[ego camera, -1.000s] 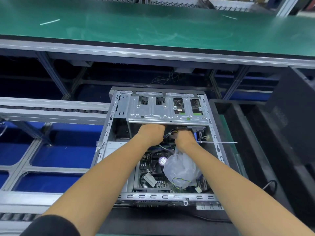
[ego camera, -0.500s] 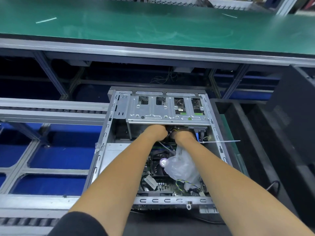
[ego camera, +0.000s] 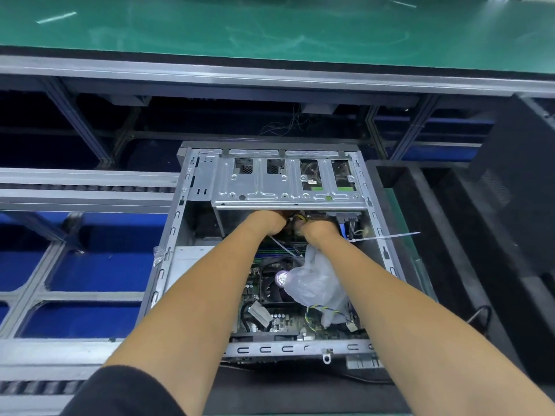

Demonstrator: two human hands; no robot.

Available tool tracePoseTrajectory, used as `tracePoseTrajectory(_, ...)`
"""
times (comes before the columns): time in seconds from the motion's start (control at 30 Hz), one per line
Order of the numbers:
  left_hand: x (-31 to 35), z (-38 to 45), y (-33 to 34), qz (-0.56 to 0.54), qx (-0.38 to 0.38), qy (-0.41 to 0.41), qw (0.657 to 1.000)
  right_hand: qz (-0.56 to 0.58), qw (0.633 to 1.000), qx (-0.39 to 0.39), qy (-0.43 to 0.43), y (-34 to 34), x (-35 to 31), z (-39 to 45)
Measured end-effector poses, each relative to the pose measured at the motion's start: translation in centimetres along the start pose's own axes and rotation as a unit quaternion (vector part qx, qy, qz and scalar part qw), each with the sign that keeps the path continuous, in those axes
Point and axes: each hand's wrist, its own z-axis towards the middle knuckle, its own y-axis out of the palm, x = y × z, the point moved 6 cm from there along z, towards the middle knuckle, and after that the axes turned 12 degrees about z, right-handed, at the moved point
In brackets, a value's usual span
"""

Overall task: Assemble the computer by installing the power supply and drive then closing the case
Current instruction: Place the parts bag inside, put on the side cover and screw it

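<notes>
Green matting covers the long bench point(ego camera: 270, 28) across the top of the frame, edged by a grey metal rail, with dark framework and blue panels below it at the left. At the centre of the frame sits the open computer case point(ego camera: 172, 250), its side panel off and its grey metal rim showing all round. Across the upper part of the case runs the silver drive cage point(ego camera: 285, 187), with slotted openings along its top. Both forearms reach up from the bottom of the frame into the case, and both hands meet just under the lower edge of the drive cage. The left hand point(ego camera: 268, 222) is curled inward, its fingers hidden beneath the cage, so I cannot tell whether that grip is clamped on anything. The right hand point(ego camera: 318, 229) is likewise curled, close beside the left, with a bundle of yellow and black wires point(ego camera: 295, 219) showing between the two; whether its fingers pinch those wires cannot be told. A white cable tie point(ego camera: 387, 237) sticks out toward the right of the frame from beside the right wrist, crossing the case rim. Below the hands lies the motherboard point(ego camera: 279, 321), with a round black cooler fan point(ego camera: 276, 280) and a crumpled clear plastic bag point(ego camera: 318, 289) resting partly over it. Black foam trays point(ego camera: 450, 235) stand at the right of the case.
</notes>
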Motion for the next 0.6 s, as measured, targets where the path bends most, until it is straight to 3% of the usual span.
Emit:
tracePoseTrajectory(0.17,0.64,0.22,0.23,0.058,-0.002,0.045,0.997,-0.016,0.999,0.019,-0.03,-0.34,-0.1,0.11)
tracePoseTrajectory(0.4,0.67,0.41,0.32,0.04,0.002,0.055,0.998,-0.02,1.0,0.005,-0.014,-0.15,0.2,0.51)
tracePoseTrajectory(0.6,0.58,0.56,0.5,0.037,0.001,0.055,0.998,-0.121,0.992,-0.021,-0.002,0.2,-0.44,0.36)
